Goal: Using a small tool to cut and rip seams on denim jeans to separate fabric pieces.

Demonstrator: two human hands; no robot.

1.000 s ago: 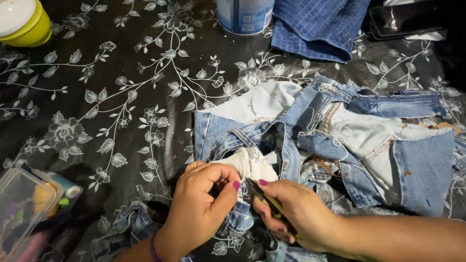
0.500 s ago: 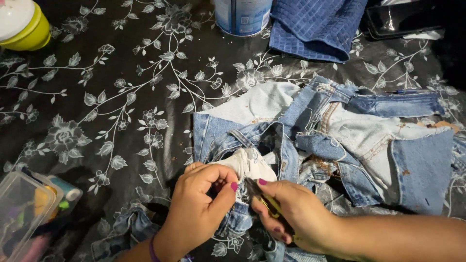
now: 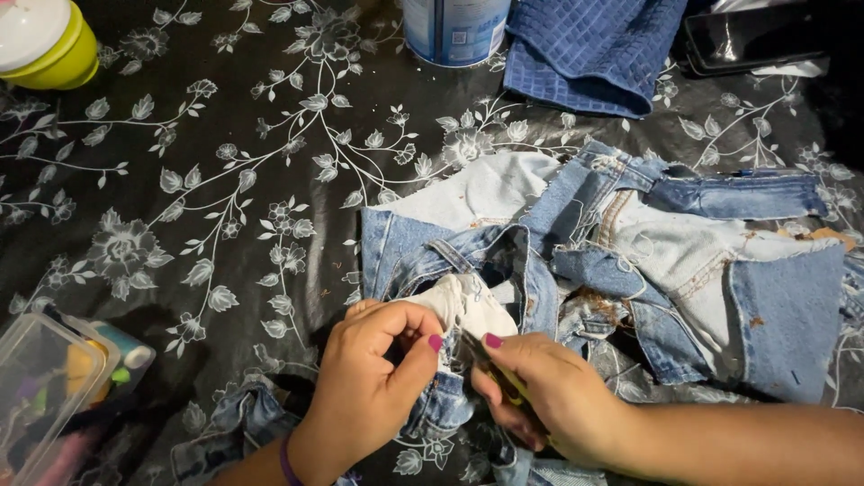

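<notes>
Denim garment (image 3: 576, 243), cut open and lying in pieces, sits toward the near right part of the tablecloth (image 3: 225, 180), which is black with a grey floral print. White pocket lining (image 3: 463, 306) sticks up from the denim near the near edge. My left hand (image 3: 373, 378) pinches this lining between thumb and forefinger, fingers pressed together on the cloth. My right hand (image 3: 540, 396) is closed around a small tool with a yellow-green handle (image 3: 508, 382); its dark tip meets the lining just beside my left thumb. The tool's exact kind I cannot tell. Blue waffle-weave cloth (image 3: 594, 49) lies at the far edge, right of a blue-and-white can (image 3: 454, 27). Yellow-green bowl with white lid (image 3: 45, 40) is in the far left corner. Clear plastic box (image 3: 45, 387) with coloured contents sits at the near left corner. Dark phone (image 3: 756, 36) rests at the far right corner.
</notes>
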